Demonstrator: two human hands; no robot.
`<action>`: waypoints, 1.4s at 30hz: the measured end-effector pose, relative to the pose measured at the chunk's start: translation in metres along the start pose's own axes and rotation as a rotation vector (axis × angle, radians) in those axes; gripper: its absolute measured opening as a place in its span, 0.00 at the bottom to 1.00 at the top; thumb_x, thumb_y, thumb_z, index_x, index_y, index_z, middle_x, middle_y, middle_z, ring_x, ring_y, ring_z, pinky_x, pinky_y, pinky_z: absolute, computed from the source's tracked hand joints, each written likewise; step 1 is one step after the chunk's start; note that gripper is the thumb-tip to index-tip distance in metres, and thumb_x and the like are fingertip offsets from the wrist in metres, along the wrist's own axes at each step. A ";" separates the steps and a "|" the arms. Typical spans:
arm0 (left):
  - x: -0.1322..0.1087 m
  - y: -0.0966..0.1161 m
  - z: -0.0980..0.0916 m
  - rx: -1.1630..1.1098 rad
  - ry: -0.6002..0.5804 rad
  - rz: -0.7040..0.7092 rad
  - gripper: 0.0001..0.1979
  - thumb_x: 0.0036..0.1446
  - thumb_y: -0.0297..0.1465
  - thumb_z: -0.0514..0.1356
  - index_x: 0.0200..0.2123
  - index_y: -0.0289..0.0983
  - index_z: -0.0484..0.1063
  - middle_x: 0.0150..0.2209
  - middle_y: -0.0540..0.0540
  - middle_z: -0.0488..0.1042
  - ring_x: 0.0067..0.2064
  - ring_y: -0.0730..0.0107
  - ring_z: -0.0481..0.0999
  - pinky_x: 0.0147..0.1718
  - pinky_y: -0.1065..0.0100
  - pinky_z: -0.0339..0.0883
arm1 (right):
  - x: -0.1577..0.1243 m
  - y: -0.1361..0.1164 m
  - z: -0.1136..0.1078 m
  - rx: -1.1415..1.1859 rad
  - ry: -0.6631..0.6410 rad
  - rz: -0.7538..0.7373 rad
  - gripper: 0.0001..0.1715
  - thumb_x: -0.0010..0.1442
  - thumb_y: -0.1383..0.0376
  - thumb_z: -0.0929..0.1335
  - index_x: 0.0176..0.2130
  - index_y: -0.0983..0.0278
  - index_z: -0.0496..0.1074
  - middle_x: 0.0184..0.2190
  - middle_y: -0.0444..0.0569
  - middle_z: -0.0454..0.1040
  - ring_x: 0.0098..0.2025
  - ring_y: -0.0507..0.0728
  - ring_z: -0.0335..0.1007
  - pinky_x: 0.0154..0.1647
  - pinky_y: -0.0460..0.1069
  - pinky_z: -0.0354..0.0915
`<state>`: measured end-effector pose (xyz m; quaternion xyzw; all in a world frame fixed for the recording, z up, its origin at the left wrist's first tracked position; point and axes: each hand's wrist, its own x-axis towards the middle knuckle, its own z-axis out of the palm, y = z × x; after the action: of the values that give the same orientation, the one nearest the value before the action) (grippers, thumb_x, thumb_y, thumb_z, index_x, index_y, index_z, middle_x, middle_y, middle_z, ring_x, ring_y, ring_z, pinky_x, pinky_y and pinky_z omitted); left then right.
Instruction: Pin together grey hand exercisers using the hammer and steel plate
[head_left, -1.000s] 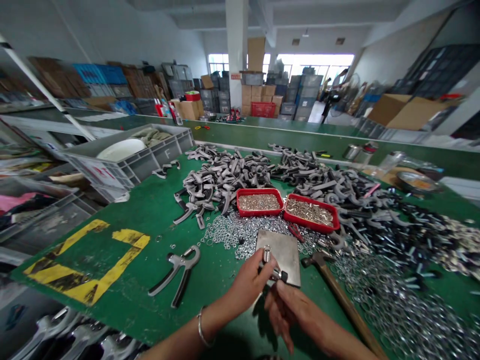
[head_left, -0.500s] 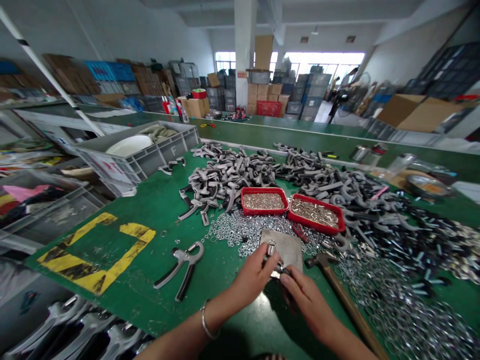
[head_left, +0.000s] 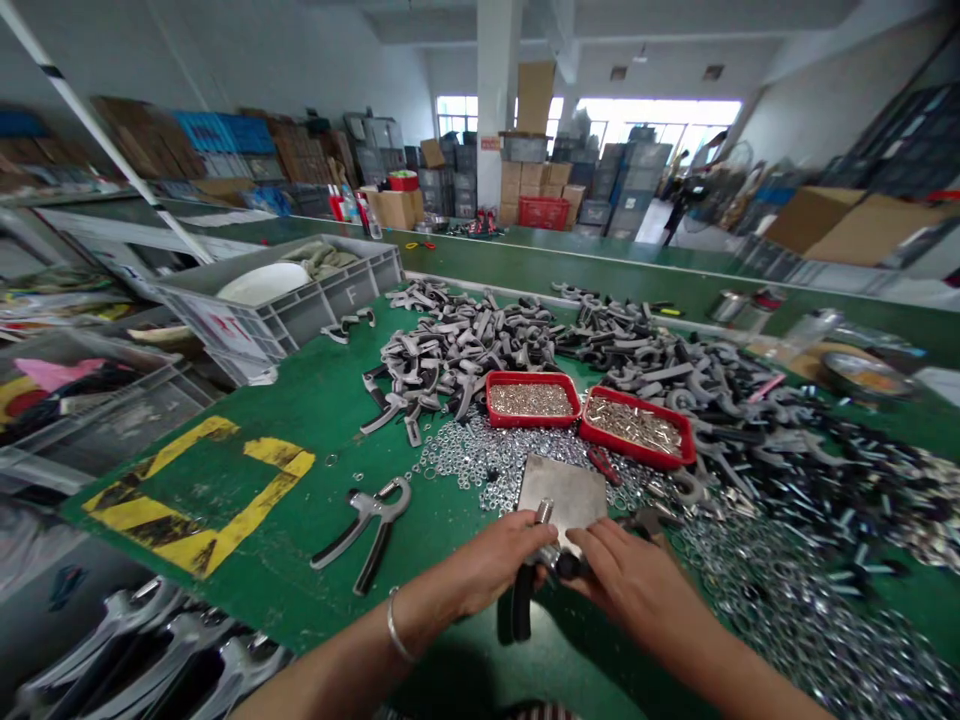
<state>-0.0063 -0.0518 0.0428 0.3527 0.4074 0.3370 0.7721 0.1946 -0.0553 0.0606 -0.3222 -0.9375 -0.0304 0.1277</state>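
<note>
My left hand (head_left: 499, 560) is closed around a hand grip strengthener, whose spring (head_left: 544, 512) sticks up past the thumb. Its black handle (head_left: 521, 608) hangs down below the fingers. Bent over the same grip from the other side, my right hand (head_left: 619, 570) has its fingers by a black round part (head_left: 568, 566). My palm hides much of the joint. Just beyond both hands lies a metal plate (head_left: 566, 490). Another hand grip strengthener (head_left: 373, 520) rests on the green table to the left.
Small metal rings (head_left: 465, 450) surround two red trays of small metal parts, the left tray (head_left: 534, 424) and right tray (head_left: 637, 460). Behind them are heaped grip handles (head_left: 480, 335). A hammer (head_left: 651, 522) is partly covered by my right arm. A grey crate (head_left: 330, 300) stands left.
The hand grip has turned so its black handle now hangs toward me. My right hand has moved forward over the joint and now covers most of the hammer. The view has shifted slightly.
</note>
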 end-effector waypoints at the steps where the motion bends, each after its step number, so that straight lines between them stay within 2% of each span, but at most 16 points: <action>1: 0.000 -0.001 0.000 -0.023 -0.007 -0.018 0.15 0.56 0.40 0.63 0.40 0.35 0.71 0.33 0.50 0.70 0.30 0.75 0.67 0.29 0.71 0.62 | -0.001 0.000 -0.001 -0.006 -0.010 -0.022 0.17 0.72 0.60 0.58 0.48 0.67 0.70 0.36 0.54 0.75 0.37 0.62 0.71 0.34 0.54 0.65; 3: 0.000 -0.003 0.001 -0.010 -0.001 -0.001 0.15 0.56 0.40 0.63 0.40 0.34 0.71 0.34 0.49 0.70 0.30 0.75 0.67 0.29 0.71 0.63 | -0.001 -0.003 0.000 0.047 -0.049 -0.006 0.16 0.72 0.61 0.58 0.44 0.66 0.71 0.36 0.55 0.75 0.38 0.63 0.71 0.37 0.55 0.65; 5: 0.000 -0.004 0.003 0.064 0.028 0.079 0.15 0.59 0.41 0.60 0.40 0.35 0.71 0.34 0.48 0.71 0.31 0.73 0.68 0.31 0.71 0.63 | 0.002 -0.008 0.005 0.213 -0.060 0.147 0.18 0.71 0.57 0.59 0.39 0.64 0.71 0.34 0.54 0.74 0.37 0.63 0.70 0.37 0.55 0.65; 9: 0.002 -0.003 0.004 0.446 0.227 0.385 0.13 0.65 0.41 0.53 0.40 0.37 0.68 0.36 0.48 0.71 0.36 0.69 0.69 0.38 0.67 0.63 | 0.013 -0.025 0.023 1.069 -0.069 0.707 0.31 0.69 0.44 0.52 0.27 0.60 0.61 0.19 0.42 0.62 0.20 0.54 0.60 0.23 0.49 0.61; 12: 0.004 -0.002 -0.003 0.773 0.269 0.557 0.11 0.66 0.39 0.52 0.37 0.38 0.67 0.36 0.48 0.71 0.38 0.67 0.67 0.41 0.66 0.60 | 0.018 -0.031 0.031 1.556 -0.272 0.842 0.36 0.66 0.39 0.43 0.26 0.57 0.56 0.12 0.34 0.47 0.12 0.50 0.41 0.13 0.47 0.54; 13: 0.006 -0.002 -0.006 0.819 0.254 0.567 0.11 0.67 0.38 0.52 0.37 0.38 0.67 0.36 0.48 0.70 0.37 0.68 0.67 0.40 0.66 0.60 | 0.018 -0.030 0.031 1.574 -0.330 0.824 0.38 0.65 0.38 0.42 0.27 0.58 0.58 0.11 0.34 0.50 0.11 0.50 0.42 0.13 0.47 0.53; 15: 0.010 -0.004 -0.012 0.813 0.263 0.532 0.11 0.67 0.38 0.51 0.35 0.38 0.66 0.34 0.50 0.69 0.35 0.69 0.67 0.38 0.67 0.60 | 0.017 -0.024 0.029 1.396 -0.311 0.767 0.38 0.64 0.36 0.47 0.32 0.60 0.64 0.17 0.42 0.65 0.15 0.52 0.56 0.16 0.47 0.57; 17: 0.013 -0.006 -0.016 0.749 0.318 0.487 0.12 0.67 0.38 0.51 0.35 0.38 0.65 0.32 0.51 0.69 0.34 0.70 0.66 0.35 0.68 0.60 | 0.014 -0.019 0.027 1.019 -0.117 0.696 0.34 0.61 0.35 0.58 0.36 0.62 0.68 0.31 0.52 0.74 0.30 0.57 0.70 0.27 0.49 0.64; 19: 0.014 -0.008 -0.016 0.713 0.338 0.487 0.12 0.67 0.39 0.51 0.35 0.38 0.65 0.32 0.51 0.69 0.34 0.70 0.67 0.35 0.69 0.61 | 0.012 -0.017 0.025 0.779 0.036 0.651 0.31 0.58 0.38 0.64 0.37 0.62 0.69 0.36 0.54 0.74 0.38 0.60 0.71 0.35 0.51 0.67; 21: 0.011 -0.008 -0.014 0.752 0.289 0.531 0.12 0.68 0.39 0.50 0.37 0.38 0.65 0.34 0.50 0.71 0.35 0.69 0.68 0.37 0.68 0.62 | 0.011 -0.019 0.025 0.944 -0.063 0.696 0.34 0.63 0.38 0.56 0.35 0.63 0.69 0.28 0.51 0.73 0.29 0.57 0.70 0.28 0.50 0.66; 24: 0.008 -0.006 -0.011 0.930 0.141 0.599 0.11 0.68 0.38 0.51 0.39 0.38 0.67 0.38 0.47 0.72 0.39 0.67 0.69 0.42 0.66 0.62 | 0.007 -0.022 0.025 1.379 -0.401 0.762 0.46 0.65 0.39 0.41 0.33 0.64 0.69 0.17 0.45 0.67 0.14 0.52 0.58 0.15 0.47 0.57; 25: 0.008 -0.005 -0.010 0.972 0.113 0.600 0.11 0.68 0.38 0.51 0.39 0.38 0.67 0.38 0.46 0.72 0.40 0.66 0.69 0.43 0.65 0.62 | 0.006 -0.021 0.024 1.372 -0.387 0.761 0.46 0.65 0.38 0.43 0.33 0.65 0.70 0.18 0.46 0.68 0.15 0.52 0.59 0.16 0.46 0.57; 29: 0.013 -0.006 -0.003 0.819 0.176 0.526 0.12 0.70 0.38 0.48 0.43 0.38 0.66 0.39 0.46 0.71 0.41 0.66 0.70 0.44 0.64 0.65 | 0.000 -0.013 0.022 0.961 0.052 0.730 0.31 0.60 0.38 0.63 0.34 0.64 0.70 0.30 0.50 0.73 0.31 0.55 0.67 0.29 0.47 0.63; 33: 0.020 -0.004 0.009 0.804 0.135 0.701 0.10 0.69 0.35 0.49 0.47 0.38 0.65 0.51 0.41 0.66 0.52 0.64 0.68 0.55 0.60 0.62 | -0.004 -0.007 0.020 1.283 -0.208 0.775 0.38 0.68 0.41 0.47 0.32 0.63 0.68 0.19 0.44 0.67 0.17 0.52 0.58 0.18 0.47 0.56; 38: 0.030 -0.003 0.018 0.764 0.256 0.651 0.10 0.70 0.35 0.46 0.45 0.38 0.64 0.43 0.43 0.68 0.47 0.63 0.69 0.51 0.59 0.65 | -0.007 -0.002 0.020 1.086 0.129 0.768 0.25 0.58 0.43 0.68 0.36 0.62 0.68 0.33 0.48 0.70 0.31 0.54 0.65 0.28 0.46 0.60; 42: 0.032 -0.005 0.018 0.895 0.153 0.785 0.08 0.69 0.34 0.49 0.43 0.38 0.65 0.48 0.41 0.67 0.51 0.62 0.68 0.54 0.57 0.64 | -0.007 -0.001 0.024 1.541 -0.201 0.824 0.35 0.67 0.39 0.49 0.31 0.61 0.64 0.15 0.37 0.57 0.14 0.49 0.46 0.15 0.45 0.51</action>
<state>0.0248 -0.0339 0.0337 0.7424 0.4033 0.4173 0.3349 0.1944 -0.0568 0.0356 -0.4605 -0.5131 0.6878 0.2273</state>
